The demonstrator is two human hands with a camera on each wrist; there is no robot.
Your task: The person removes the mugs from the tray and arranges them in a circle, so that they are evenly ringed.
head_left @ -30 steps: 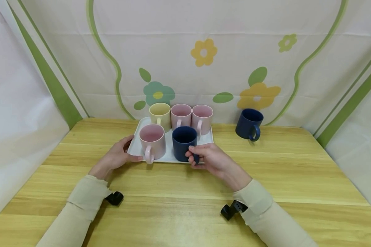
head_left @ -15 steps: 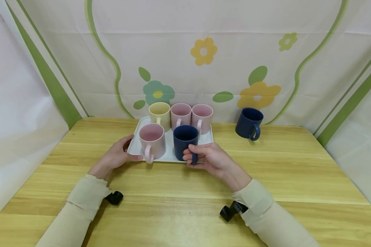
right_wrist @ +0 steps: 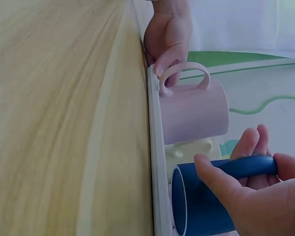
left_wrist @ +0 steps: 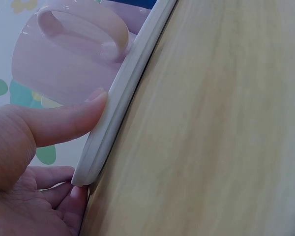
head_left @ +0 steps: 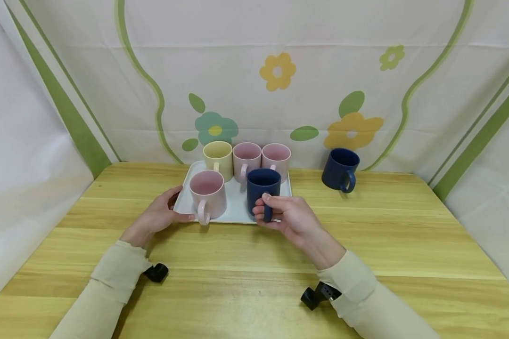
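My right hand (head_left: 294,216) grips the handle of a dark blue mug (head_left: 254,190) over the front right of a white tray (head_left: 237,202). In the right wrist view that mug (right_wrist: 199,201) shows upright, its base close over the tray, thumb and fingers around the handle. My left hand (head_left: 159,212) holds the tray's front left corner; in the left wrist view the thumb lies on the rim (left_wrist: 115,108) and the fingers curl at the corner below. Beside that hand stands a pink mug (head_left: 214,200), handle toward me.
Along the tray's back stand a yellow mug (head_left: 225,165) and two pink mugs, one (head_left: 246,162) in the middle and one (head_left: 282,165) at right. Another dark blue mug (head_left: 335,174) stands on the wooden table (head_left: 237,292) at the back right. A flowered curtain (head_left: 220,70) hangs behind.
The blue mug in my right hand has shifted right and slightly back across the tray, away from the front pink mug. My left hand and the other mugs have stayed put.
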